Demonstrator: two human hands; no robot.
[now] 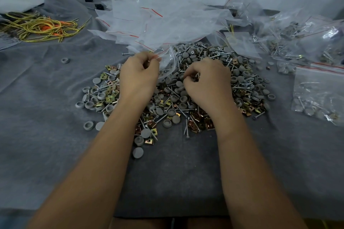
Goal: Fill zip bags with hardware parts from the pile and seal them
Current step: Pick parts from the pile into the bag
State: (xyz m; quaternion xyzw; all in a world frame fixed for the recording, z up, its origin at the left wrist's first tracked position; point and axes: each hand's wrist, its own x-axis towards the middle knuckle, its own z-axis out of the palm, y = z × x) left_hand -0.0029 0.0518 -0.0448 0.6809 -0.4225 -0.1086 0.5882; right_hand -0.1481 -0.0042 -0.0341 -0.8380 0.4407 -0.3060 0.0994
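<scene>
Zip bag [167, 59], clear with a red seal line, is being held at its mouth by the left hand [138, 74], whose fingers are pinching the rim so that the opening is facing the right hand [205, 82] just beside it. The right hand, fingers curled, is gathering small parts from the pile [178, 87]; exactly what it is holding cannot be told. The bag is hanging directly over the pile, probably so that dropped parts are falling back into stock. The pile is mixing grey caps, screws and brass-coloured clips on a grey cloth [46, 117]. Empty bags [158, 20] are lying just behind, within reach; filled bags [320, 89] are lying to the right, apart from the stock. Yellow ties [37, 28] are lying far left.
</scene>
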